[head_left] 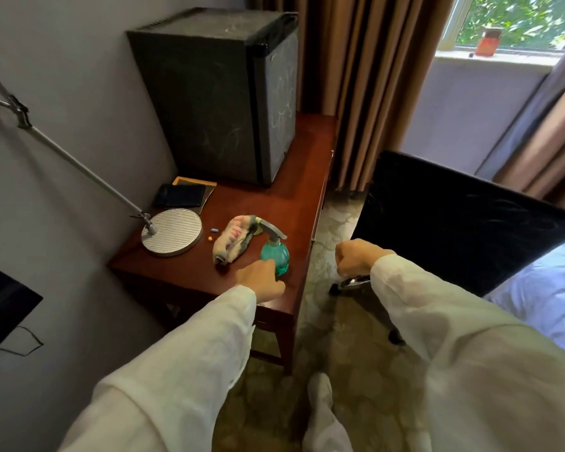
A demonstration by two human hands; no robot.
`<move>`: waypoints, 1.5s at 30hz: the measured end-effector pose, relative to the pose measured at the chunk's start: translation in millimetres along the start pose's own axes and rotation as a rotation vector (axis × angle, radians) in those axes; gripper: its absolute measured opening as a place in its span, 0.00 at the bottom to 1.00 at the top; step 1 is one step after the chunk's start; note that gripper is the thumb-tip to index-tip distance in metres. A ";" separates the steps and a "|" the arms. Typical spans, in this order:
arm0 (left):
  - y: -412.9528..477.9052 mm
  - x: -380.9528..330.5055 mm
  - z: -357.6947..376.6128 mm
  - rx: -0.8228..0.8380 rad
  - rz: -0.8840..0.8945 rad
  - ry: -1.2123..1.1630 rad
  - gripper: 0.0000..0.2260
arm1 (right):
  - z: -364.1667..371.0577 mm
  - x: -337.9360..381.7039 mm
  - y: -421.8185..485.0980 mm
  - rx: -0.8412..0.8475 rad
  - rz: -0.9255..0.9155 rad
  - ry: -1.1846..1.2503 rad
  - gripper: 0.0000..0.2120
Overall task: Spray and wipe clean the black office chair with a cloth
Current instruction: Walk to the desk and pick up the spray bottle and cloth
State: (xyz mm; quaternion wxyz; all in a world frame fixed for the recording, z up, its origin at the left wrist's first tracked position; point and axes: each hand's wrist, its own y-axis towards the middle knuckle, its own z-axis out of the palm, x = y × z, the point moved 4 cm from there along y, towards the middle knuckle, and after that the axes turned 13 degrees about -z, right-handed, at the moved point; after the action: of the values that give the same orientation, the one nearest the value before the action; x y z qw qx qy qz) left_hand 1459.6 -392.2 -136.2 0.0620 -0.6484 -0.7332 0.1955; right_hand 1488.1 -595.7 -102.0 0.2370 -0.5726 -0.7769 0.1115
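Teal spray bottle (pixel 275 256) stands by the cloth (pixel 234 239), left hand (pixel 261 279) just beside.

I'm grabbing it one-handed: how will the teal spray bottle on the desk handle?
The spray bottle looks round and smooth, so it may slip; its neck seems a surer grip. The trigger head overhangs, so a nudge might tip it. Fill level, hence weight, is unclear.
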 end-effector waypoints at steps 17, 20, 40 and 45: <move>130.7 -2.8 26.0 -0.048 -0.496 -0.458 0.41 | -51.0 -4.1 210.4 0.123 -0.249 -0.104 0.19; 141.0 -3.1 27.7 -0.094 -0.598 -0.604 0.38 | -48.0 9.0 243.9 0.143 -0.311 -0.140 0.24; 185.5 53.0 33.8 -0.091 -0.671 -0.852 0.33 | 30.5 133.5 372.5 0.150 -0.898 -0.504 0.31; 190.5 55.1 36.8 -0.075 -0.626 -0.922 0.28 | 47.7 136.4 376.2 0.107 -0.898 -0.619 0.22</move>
State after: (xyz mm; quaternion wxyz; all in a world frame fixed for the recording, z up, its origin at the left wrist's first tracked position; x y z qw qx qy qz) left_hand 1615.1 -330.3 -248.8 -0.2330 -0.2487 -0.8485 0.4049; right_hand 1747.6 -342.3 -277.6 0.0504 -0.1121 -0.9717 0.2018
